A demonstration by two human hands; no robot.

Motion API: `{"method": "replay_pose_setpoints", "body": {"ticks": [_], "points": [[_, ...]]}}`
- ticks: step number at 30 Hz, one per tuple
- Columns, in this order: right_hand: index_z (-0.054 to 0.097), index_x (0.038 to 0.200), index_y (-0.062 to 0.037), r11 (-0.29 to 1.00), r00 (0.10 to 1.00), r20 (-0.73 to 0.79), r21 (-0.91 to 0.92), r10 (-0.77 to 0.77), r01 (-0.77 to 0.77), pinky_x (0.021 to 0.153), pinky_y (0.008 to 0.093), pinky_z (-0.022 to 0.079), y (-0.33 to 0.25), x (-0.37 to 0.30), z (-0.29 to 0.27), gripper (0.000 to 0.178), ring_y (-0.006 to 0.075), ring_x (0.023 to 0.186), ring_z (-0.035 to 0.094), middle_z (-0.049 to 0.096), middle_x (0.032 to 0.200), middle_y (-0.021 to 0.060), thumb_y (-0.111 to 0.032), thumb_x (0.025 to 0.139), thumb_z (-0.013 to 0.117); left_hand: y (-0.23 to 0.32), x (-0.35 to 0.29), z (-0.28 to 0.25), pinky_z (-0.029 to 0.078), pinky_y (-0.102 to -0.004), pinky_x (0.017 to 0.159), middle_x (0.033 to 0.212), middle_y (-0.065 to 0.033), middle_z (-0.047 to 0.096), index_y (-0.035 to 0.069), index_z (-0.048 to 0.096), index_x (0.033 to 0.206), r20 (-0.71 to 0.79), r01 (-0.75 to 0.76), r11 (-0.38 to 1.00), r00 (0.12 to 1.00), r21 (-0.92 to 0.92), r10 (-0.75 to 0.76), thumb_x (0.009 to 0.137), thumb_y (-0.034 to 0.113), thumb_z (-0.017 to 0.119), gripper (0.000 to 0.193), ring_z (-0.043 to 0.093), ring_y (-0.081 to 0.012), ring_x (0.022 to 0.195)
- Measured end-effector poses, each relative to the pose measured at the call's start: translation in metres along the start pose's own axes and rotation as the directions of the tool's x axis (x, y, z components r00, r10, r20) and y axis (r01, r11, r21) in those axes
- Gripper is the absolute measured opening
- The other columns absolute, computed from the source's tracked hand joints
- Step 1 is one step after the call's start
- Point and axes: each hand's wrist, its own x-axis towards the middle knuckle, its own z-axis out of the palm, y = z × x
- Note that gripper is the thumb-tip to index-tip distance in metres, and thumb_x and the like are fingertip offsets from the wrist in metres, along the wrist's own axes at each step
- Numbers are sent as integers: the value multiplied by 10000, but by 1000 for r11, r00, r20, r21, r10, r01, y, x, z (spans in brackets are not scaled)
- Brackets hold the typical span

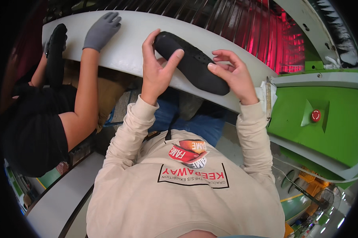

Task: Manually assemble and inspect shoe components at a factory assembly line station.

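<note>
A black shoe (187, 61) with small holes along its far side lies tilted across my two hands above the white ledge. My left hand (157, 65) grips its left end, the thumb lying on the dark surface and the fingertips at the far edge. My right hand (236, 75) holds the other end, its thumb pressed on the shoe near the holes and the index finger raised off it. The undersides of both grips are hidden by the shoe.
At the left, a co-worker's grey-gloved hand (101, 33) rests on the white ledge (127, 27), with another black shoe (57, 53) in the other hand. Metal rollers (234, 23) glow red beyond the ledge. A green machine housing (294, 113) with a red stop button (315, 116) stands right.
</note>
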Motion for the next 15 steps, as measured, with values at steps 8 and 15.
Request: {"method": "replay_pose_setpoints", "body": {"ticks": [8, 15], "points": [[543, 1559, -18, 996, 953, -301, 70, -30, 54, 985, 357, 614, 14, -47, 36, 733, 199, 1140, 718, 650, 1363, 151, -212, 962, 921, 12, -27, 9, 592, -408, 1052, 1525, -254, 627, -53, 426, 1626, 266, 154, 977, 945, 146, -188, 929, 215, 937, 904, 646, -303, 1358], [664, 1470, -44, 840, 856, -234, -424, -461, 337, 1076, 408, 592, -11, -62, -35, 690, 299, 1280, 719, 699, 1403, 130, -130, 853, 960, 42, 11, -8, 594, -394, 1065, 1426, -197, 756, -4, 588, 1555, 694, -288, 860, 713, 422, -102, 855, 142, 958, 805, 758, -323, 1294]]}}
